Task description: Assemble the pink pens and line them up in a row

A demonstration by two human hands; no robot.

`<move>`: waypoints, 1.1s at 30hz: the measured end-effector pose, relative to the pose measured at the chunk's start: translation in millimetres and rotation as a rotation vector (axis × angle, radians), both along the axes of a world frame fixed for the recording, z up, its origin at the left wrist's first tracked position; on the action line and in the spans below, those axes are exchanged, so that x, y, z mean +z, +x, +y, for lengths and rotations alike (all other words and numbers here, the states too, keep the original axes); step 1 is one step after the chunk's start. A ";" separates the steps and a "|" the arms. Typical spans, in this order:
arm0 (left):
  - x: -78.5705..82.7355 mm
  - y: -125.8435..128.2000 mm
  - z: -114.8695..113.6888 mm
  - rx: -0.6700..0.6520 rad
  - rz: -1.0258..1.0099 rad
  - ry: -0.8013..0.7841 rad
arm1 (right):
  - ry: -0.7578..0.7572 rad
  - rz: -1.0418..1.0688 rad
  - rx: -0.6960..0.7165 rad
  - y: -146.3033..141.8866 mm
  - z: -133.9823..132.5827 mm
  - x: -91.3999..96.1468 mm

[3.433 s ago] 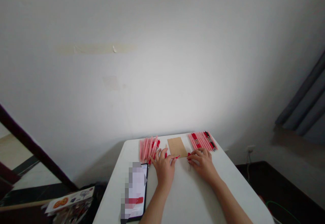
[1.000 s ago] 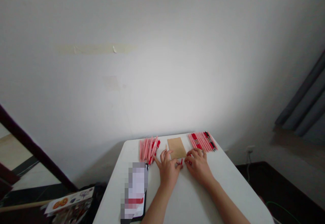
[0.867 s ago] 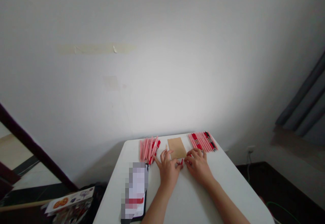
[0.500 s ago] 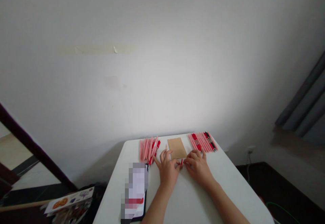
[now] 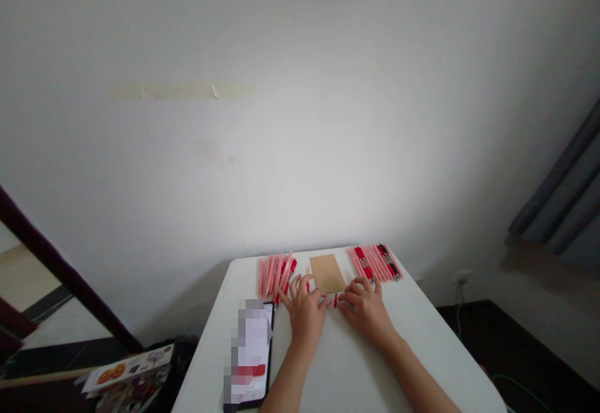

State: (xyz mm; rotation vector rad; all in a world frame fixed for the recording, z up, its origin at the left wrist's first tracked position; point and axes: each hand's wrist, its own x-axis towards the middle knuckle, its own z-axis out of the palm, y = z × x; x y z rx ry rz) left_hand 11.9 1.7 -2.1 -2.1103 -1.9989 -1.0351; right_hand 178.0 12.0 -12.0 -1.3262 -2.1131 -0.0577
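My left hand point(image 5: 304, 314) rests on the white table point(image 5: 347, 363) with its fingers spread, beside a pile of pink and red pens point(image 5: 274, 273). A thin red pen tip point(image 5: 307, 286) shows between its fingers. My right hand point(image 5: 369, 310) is curled, its fingertips pinched on a small red pen part point(image 5: 335, 300) that stands between the two hands. Just beyond the hands lies a brown card point(image 5: 327, 273). A second row of pink and red pens point(image 5: 375, 261) lies at the far right of the table.
A phone point(image 5: 250, 353) lies at the table's left edge near my left forearm. A white wall stands right behind the table. A printed box point(image 5: 129, 369) sits on the floor at the left, and a grey curtain point(image 5: 562, 200) hangs at the right.
My left hand has drawn back a little to the left and spread its fingers. The small red part now stands apart from my left thumb, at my right fingertips.
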 end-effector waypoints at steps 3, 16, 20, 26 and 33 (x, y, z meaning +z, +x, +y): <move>-0.4 -0.1 0.1 0.003 -0.005 -0.002 | 0.004 -0.007 0.003 -1.0 0.2 -0.5; -0.8 -1.5 1.1 0.018 0.004 -0.008 | -0.042 0.022 -0.017 -1.2 0.2 -1.4; -1.6 -1.9 1.5 0.027 0.020 0.000 | -0.047 0.046 -0.012 -1.6 0.3 -0.7; 0.2 -6.2 1.1 0.069 0.126 0.054 | -0.044 0.084 -0.002 0.8 0.9 -0.7; -1.6 -9.9 1.9 0.170 0.173 0.059 | 0.002 0.119 0.005 6.5 7.8 -7.4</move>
